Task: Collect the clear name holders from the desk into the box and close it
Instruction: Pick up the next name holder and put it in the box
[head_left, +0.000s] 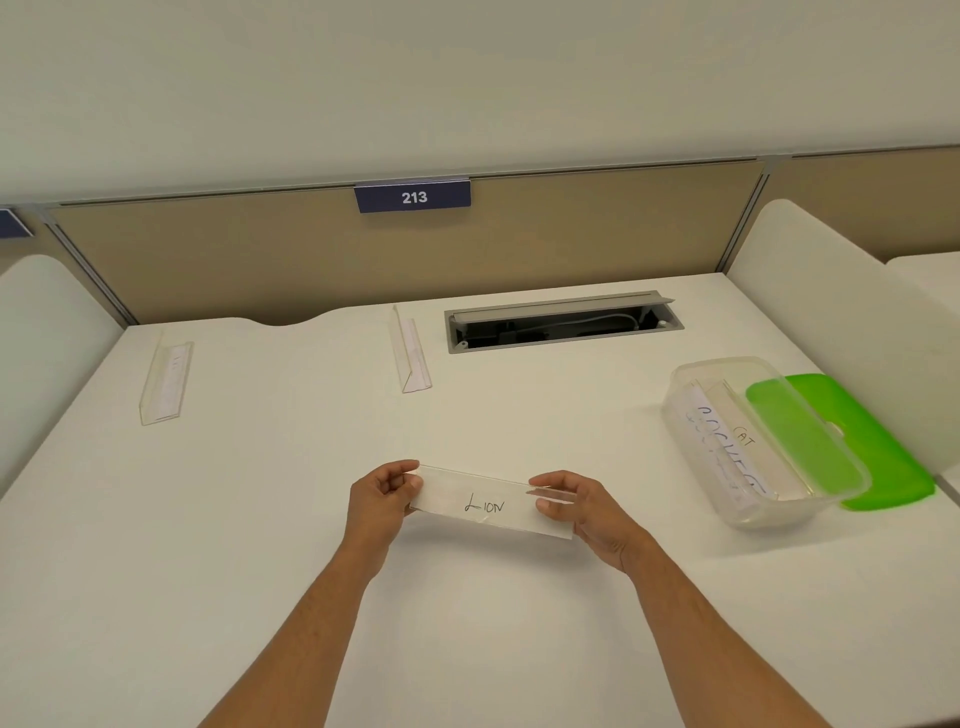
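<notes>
A: Head view, and the clear plastic name holder with the "LION" card (491, 501) is up between both hands, each pinching one end: left hand (382, 501) at the nine o'clock end, right hand (574, 506) at the three o'clock end.

B: The risk?

A: Slick plastic held by fingertips only. Loosen either pinch on the way over and I'd expect it to tip and drop to the white table (260, 519). The card could slide out too.

B: And the box?

A: The clear plastic box (696, 457) sits at three o'clock, well apart, cards already inside, its green lid (878, 457) propped on the far rim and possibly crowding the opening. Two more clear holders (165, 382) (411, 353) wait at ten and twelve o'clock.
</notes>
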